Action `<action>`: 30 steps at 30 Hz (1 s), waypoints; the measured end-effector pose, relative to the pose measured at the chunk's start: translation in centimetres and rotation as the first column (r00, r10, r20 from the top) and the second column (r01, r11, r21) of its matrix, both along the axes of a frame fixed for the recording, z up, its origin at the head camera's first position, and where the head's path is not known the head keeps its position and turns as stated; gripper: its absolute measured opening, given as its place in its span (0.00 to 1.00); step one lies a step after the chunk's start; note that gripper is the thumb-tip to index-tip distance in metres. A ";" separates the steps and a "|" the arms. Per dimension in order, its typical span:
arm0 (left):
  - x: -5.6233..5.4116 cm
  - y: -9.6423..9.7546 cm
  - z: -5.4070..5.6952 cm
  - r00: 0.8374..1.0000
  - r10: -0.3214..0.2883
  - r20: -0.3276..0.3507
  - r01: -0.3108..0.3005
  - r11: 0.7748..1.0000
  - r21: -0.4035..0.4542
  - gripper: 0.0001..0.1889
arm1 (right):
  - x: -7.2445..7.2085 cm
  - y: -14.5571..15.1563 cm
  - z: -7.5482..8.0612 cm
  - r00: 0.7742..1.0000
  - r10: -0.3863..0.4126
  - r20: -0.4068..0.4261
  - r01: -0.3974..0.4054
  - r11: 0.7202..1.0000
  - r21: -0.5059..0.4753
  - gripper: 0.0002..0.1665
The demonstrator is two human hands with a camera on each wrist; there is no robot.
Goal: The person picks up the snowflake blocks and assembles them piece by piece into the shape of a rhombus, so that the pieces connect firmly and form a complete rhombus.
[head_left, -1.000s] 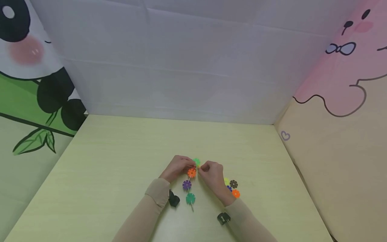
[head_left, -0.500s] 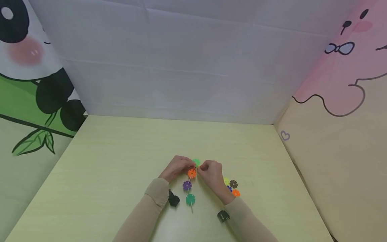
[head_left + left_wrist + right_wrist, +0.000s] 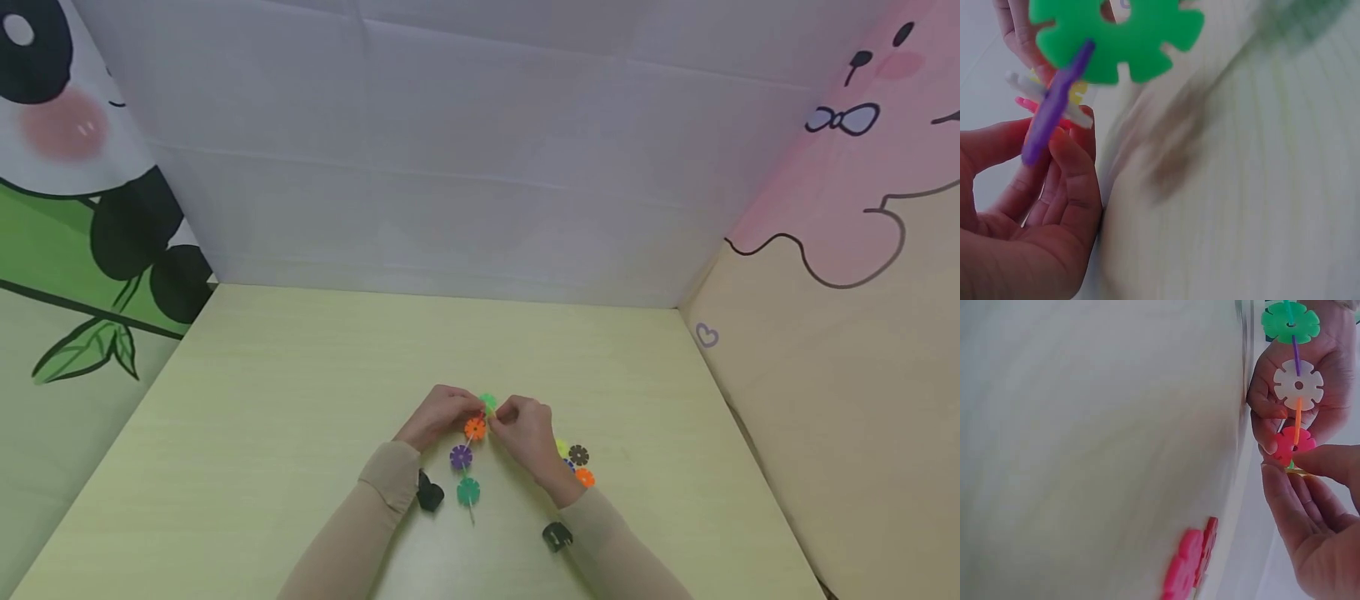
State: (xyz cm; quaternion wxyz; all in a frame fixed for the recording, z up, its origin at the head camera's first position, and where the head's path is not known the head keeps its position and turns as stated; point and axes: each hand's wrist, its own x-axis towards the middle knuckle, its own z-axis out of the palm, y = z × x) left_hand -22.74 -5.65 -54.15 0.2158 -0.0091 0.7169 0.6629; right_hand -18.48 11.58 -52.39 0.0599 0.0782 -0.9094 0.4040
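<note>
A chain of notched plastic snowflake discs runs toward the person, with an orange disc (image 3: 475, 428), a purple disc (image 3: 461, 457) and a teal disc (image 3: 468, 492) showing flat from above. White, pink and other discs sit edge-on between them. My left hand (image 3: 442, 411) grips the chain at the pink disc (image 3: 1286, 447), beside the orange one. My right hand (image 3: 527, 433) pinches a yellow disc (image 3: 1300, 472) between thumb and fingertips, against the bright green disc (image 3: 487, 402) at the far end. Fingers partly hide this joint. In the left wrist view a green disc (image 3: 1129, 59) hangs near the camera.
Right of the right forearm lie loose discs: brown (image 3: 578, 455), orange (image 3: 585, 477), yellow (image 3: 562, 448) and a partly hidden blue one (image 3: 567, 465). Black wrist cameras sit under the left wrist (image 3: 430, 493) and right wrist (image 3: 557, 536). Printed panels stand around the pale table (image 3: 315, 375).
The near end of the chain has swung slightly left. Both hands keep their hold at the far end with hardly any movement.
</note>
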 end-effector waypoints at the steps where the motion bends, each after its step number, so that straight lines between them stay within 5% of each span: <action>1: 0.0 0.0 -0.1 1.000 -0.001 -0.003 0.001 1.000 0.003 0.09 | 0.0 0.0 0.1 1.000 -0.002 0.009 0.002 1.000 0.002 0.07; 16: -0.2 -0.2 -0.5 1.000 -0.022 -0.018 0.022 0.999 0.022 0.10 | 0.4 1.1 1.2 0.999 0.029 0.042 -0.030 0.999 0.032 0.10; 30: -0.1 -0.1 -0.4 1.000 -0.008 0.003 0.008 1.000 0.026 0.08 | 0.6 7.6 2.0 0.994 0.021 0.105 -0.036 0.989 0.145 0.07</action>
